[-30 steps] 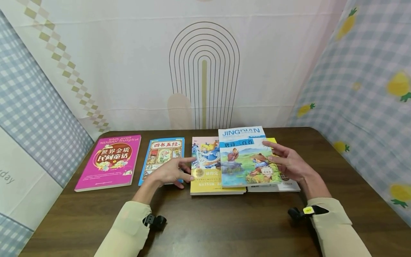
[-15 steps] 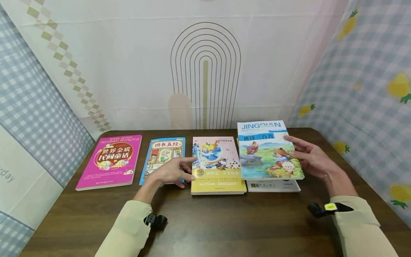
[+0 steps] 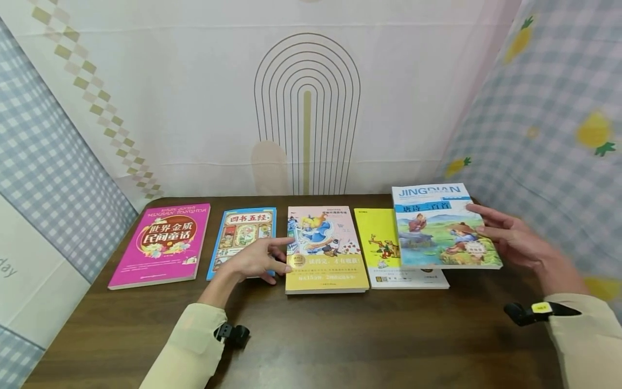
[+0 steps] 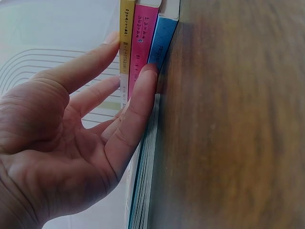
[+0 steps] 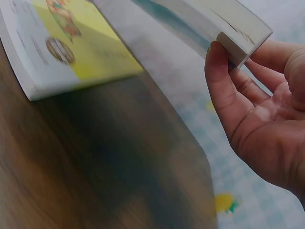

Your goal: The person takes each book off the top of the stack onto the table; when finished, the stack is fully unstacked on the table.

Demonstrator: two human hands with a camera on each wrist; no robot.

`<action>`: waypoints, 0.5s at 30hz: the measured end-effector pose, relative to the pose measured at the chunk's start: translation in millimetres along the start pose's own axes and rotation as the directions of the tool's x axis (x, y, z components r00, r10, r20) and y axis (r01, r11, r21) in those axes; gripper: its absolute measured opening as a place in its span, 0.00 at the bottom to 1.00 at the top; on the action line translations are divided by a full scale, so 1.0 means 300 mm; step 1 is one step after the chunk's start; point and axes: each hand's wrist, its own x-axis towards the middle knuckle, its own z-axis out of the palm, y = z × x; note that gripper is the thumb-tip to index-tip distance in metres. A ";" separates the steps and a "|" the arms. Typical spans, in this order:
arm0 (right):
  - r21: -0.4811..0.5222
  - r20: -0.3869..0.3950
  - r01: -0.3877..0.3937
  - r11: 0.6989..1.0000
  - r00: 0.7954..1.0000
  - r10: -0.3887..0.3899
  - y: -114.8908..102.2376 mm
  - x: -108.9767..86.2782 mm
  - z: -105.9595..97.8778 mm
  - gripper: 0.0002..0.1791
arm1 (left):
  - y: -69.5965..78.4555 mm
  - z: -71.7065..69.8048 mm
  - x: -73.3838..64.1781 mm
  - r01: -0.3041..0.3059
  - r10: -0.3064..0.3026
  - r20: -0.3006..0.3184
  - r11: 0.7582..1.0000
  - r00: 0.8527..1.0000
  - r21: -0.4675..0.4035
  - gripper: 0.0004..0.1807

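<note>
My right hand (image 3: pixel 520 237) pinches a poetry book with a blue title band (image 3: pixel 442 227) by its right edge. In the right wrist view, the book's page edge (image 5: pixel 233 28) sits between the fingers, raised above the table. The book overlaps part of a yellow-and-white book (image 3: pixel 381 254). My left hand (image 3: pixel 255 259) is at the left edge of a pink-and-yellow storybook (image 3: pixel 325 254), thumb and index finger extended towards it. In the left wrist view, stacked yellow, pink (image 4: pixel 142 43) and blue (image 4: pixel 163 38) spines show at those fingertips.
A blue-bordered book (image 3: pixel 245 232) lies partly behind my left hand. Further left is a magenta book (image 3: pixel 162 246). All rest along the back of the dark wooden table (image 3: pixel 340 340), near a white hanging cloth (image 3: pixel 209 108). A checked cloth (image 3: pixel 534 140) hangs on the right.
My right hand has carried the poetry book rightwards, off the pink-and-yellow storybook and partly past the yellow-and-white one, uncovering both more. The left hand has stayed in place.
</note>
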 end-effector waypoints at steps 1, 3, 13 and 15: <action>-0.009 -0.001 -0.005 1.000 1.000 0.005 0.002 -0.008 -0.018 0.29 | 0.000 0.000 0.000 0.004 -0.004 -0.001 1.000 1.000 0.000 0.42; -0.017 -0.001 -0.017 1.000 1.000 0.017 0.007 -0.025 -0.052 0.30 | 0.000 0.000 0.000 0.010 -0.010 -0.007 1.000 1.000 0.000 0.42; 0.012 0.068 -0.117 0.993 0.991 0.116 0.060 -0.097 -0.176 0.32 | -0.006 0.002 0.002 0.026 -0.026 -0.022 1.000 0.999 -0.009 0.41; 0.013 0.061 -0.146 0.989 0.988 0.145 0.072 -0.105 -0.189 0.32 | -0.007 0.002 0.001 0.026 -0.026 -0.021 1.000 0.999 -0.007 0.41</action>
